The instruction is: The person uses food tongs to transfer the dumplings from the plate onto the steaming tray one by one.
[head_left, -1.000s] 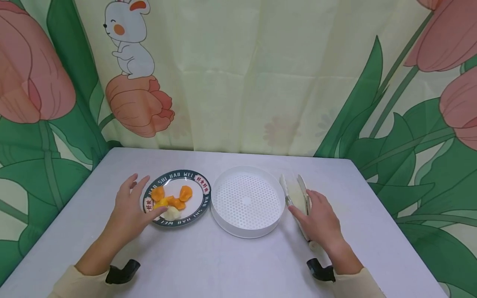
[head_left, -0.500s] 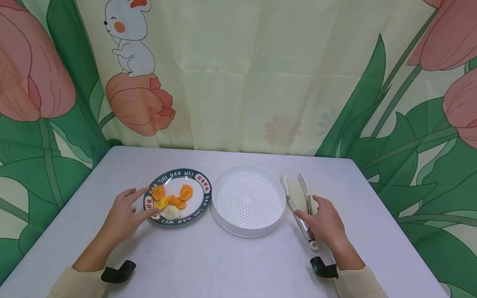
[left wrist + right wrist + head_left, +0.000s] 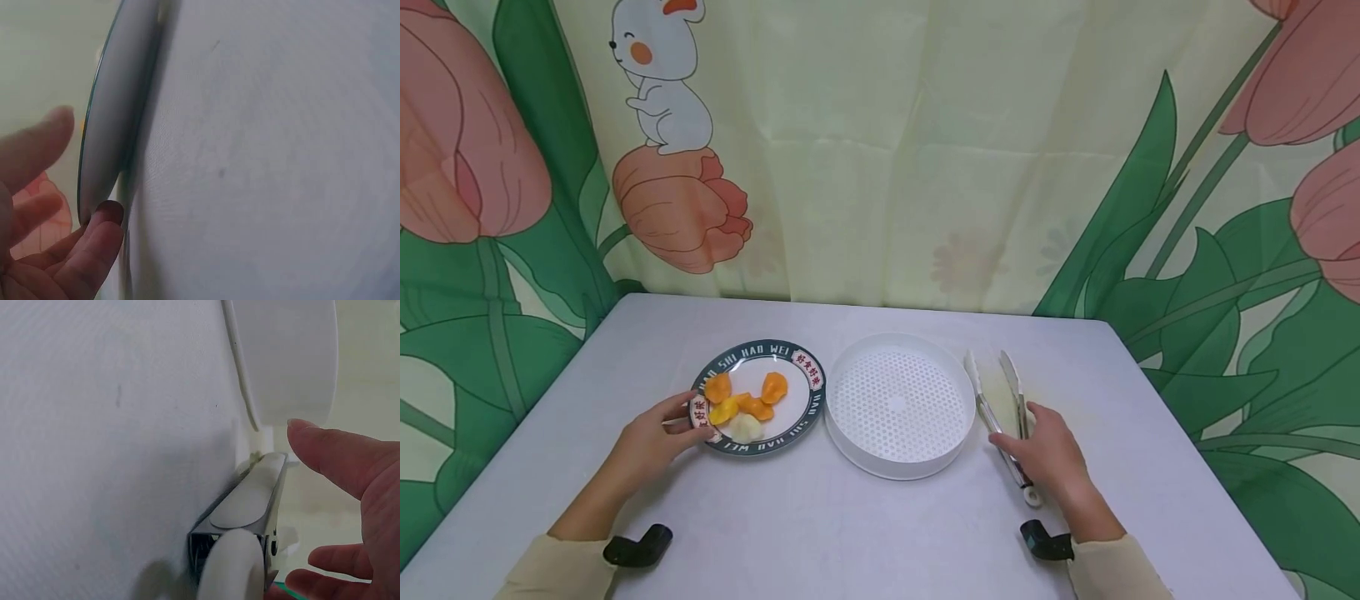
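A white plate with a dark green lettered rim [image 3: 815, 408] lies at the left of the table. On it are several orange and yellow food pieces [image 3: 776, 388] and one pale piece [image 3: 746, 428]. My left hand [image 3: 651, 437] is at the plate's left edge. In the left wrist view, its fingers [image 3: 100, 240] touch the rim from below while the thumb stays apart from it. My right hand [image 3: 1052, 450] hovers with spread fingers over metal tongs [image 3: 996, 421] with white grips. The tongs lie on the table, arms apart, end ring toward me.
A round white perforated steamer tray [image 3: 898, 467] stands between the plate and the tongs, close to the plate's rim. The table has a white cloth [image 3: 850, 542]. Behind it hangs a printed curtain [image 3: 880, 167] with tulips and a rabbit.
My left hand has lowered from above the plate's left side to its rim. My right hand has drawn slightly back from the tongs. Plate, tray and tongs stay in place.
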Available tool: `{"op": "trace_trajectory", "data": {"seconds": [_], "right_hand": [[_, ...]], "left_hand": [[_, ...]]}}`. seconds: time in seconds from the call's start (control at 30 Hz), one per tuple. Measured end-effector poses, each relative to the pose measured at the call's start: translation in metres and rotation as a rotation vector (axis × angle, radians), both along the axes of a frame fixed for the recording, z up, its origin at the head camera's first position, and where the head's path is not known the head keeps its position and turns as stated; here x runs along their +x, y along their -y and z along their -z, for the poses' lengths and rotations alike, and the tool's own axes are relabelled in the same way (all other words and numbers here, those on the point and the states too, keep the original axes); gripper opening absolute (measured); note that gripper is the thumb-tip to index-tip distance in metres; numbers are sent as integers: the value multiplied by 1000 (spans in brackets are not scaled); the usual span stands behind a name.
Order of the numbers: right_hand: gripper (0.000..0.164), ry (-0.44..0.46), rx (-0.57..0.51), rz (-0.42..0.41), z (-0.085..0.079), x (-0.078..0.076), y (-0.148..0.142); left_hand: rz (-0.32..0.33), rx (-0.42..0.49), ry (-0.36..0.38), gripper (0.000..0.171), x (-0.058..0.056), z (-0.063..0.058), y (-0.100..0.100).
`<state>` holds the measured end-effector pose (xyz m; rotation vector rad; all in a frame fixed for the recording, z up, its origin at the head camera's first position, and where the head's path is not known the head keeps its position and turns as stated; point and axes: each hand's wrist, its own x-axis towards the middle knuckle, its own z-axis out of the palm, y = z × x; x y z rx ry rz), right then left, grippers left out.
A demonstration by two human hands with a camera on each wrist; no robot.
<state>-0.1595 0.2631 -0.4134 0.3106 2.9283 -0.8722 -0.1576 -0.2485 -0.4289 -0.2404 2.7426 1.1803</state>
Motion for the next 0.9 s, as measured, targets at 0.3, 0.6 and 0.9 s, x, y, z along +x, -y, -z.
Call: {"op": "trace_trajectory", "data": {"seconds": [0.3,0.6,0.9], "right_hand": [[88,-6,-4,-2,9,-3,7],[78,8,22,8,11,-6,3],[69,19,92,27,9,-8,3]], "left_hand": [[-19,-18,32,86,4,1,3],[-16,-35,29,83,1,2,0],[-14,-38,26,79,0,2,-1]]}}
